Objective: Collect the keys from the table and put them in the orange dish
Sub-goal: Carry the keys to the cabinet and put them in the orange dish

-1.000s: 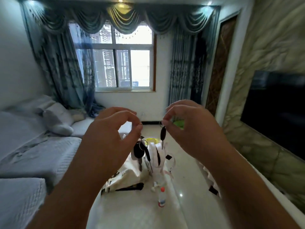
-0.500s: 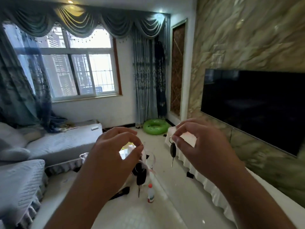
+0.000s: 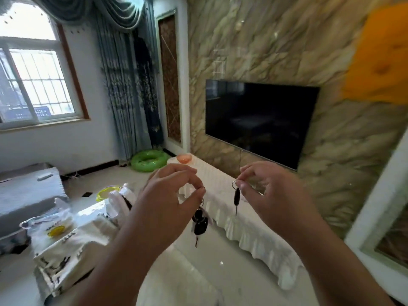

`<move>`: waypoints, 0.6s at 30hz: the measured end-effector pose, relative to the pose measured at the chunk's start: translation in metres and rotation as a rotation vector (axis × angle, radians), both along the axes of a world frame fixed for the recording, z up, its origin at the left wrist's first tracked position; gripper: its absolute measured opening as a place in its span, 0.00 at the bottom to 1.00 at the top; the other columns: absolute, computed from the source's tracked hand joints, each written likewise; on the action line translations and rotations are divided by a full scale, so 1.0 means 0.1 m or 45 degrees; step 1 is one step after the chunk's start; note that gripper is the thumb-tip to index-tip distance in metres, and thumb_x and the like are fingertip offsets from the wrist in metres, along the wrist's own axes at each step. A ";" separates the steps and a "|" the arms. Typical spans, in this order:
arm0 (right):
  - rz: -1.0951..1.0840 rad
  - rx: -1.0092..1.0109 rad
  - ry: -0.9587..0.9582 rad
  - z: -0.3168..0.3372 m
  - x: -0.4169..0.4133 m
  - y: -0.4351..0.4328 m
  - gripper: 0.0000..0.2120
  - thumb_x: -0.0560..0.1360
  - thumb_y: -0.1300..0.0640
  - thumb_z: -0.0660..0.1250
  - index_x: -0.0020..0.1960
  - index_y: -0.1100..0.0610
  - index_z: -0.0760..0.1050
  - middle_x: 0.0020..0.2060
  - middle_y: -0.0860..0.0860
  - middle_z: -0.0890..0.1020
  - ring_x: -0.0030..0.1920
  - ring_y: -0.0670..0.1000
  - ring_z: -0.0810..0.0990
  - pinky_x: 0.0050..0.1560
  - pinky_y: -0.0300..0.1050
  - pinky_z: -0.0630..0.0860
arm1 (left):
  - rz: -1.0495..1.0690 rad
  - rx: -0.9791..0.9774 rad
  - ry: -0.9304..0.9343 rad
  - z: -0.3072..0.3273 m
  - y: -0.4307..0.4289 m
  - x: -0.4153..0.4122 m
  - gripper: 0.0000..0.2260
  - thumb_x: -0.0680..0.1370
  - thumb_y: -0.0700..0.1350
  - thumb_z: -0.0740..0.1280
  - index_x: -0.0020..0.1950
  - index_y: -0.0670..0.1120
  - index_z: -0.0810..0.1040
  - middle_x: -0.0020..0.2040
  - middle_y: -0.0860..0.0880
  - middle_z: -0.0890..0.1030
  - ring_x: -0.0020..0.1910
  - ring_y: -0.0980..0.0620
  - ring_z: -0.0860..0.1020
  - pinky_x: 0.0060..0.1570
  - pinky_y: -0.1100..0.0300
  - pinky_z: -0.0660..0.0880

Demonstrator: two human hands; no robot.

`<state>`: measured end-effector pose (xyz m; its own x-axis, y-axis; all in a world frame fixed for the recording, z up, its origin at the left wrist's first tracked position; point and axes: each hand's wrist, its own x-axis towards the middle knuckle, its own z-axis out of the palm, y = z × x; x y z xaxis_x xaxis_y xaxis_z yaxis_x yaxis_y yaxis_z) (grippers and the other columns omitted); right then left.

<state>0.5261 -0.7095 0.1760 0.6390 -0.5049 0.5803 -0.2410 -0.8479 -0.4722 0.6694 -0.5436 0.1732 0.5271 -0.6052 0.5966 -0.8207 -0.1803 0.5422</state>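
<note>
My left hand (image 3: pixel 174 195) pinches a key ring between thumb and forefinger, and a bunch of black-headed keys (image 3: pixel 199 224) dangles below it. My right hand (image 3: pixel 265 188) pinches the ring of a single black-headed key (image 3: pixel 237 198), which hangs straight down. Both hands are raised at chest height, about a hand's width apart. The orange dish (image 3: pixel 184 158) stands far ahead on the far end of a long low cabinet covered with a white frilled cloth (image 3: pixel 249 226), below the wall television.
A black television (image 3: pixel 258 120) hangs on the marble wall at right. A green swim ring (image 3: pixel 149 160) lies on the floor by the curtains. White printed bags (image 3: pixel 59 241) sit on the floor at left, beside a grey sofa (image 3: pixel 24 193). Glossy white floor lies ahead.
The view has swung to the right, from the window toward the television wall, bringing the orange dish and the cloth-covered cabinet into sight. Both hands still hold their keys, raised the same way.
</note>
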 end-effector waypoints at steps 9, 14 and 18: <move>-0.105 -0.033 0.001 0.08 -0.55 -0.62 0.02 0.72 0.50 0.71 0.42 0.43 0.78 0.48 0.36 0.80 0.50 0.35 0.75 0.49 0.24 0.63 | -0.066 -0.001 -0.112 0.10 -0.71 -0.46 0.04 0.72 0.56 0.70 0.45 0.62 0.77 0.55 0.67 0.75 0.59 0.60 0.72 0.58 0.48 0.72; -0.056 -0.017 0.017 0.12 -0.74 -1.01 0.03 0.74 0.50 0.70 0.43 0.42 0.78 0.49 0.36 0.79 0.50 0.33 0.74 0.46 0.22 0.63 | -0.045 -0.025 -0.085 0.03 -1.11 -0.66 0.04 0.72 0.56 0.70 0.44 0.62 0.77 0.55 0.68 0.75 0.61 0.59 0.72 0.58 0.48 0.73; -0.040 -0.033 0.015 0.09 -0.84 -1.31 0.06 0.73 0.50 0.70 0.41 0.40 0.76 0.50 0.35 0.78 0.49 0.34 0.73 0.49 0.26 0.63 | 0.004 0.002 -0.089 -0.07 -1.42 -0.78 0.03 0.72 0.57 0.69 0.45 0.62 0.77 0.55 0.69 0.75 0.62 0.61 0.70 0.57 0.52 0.71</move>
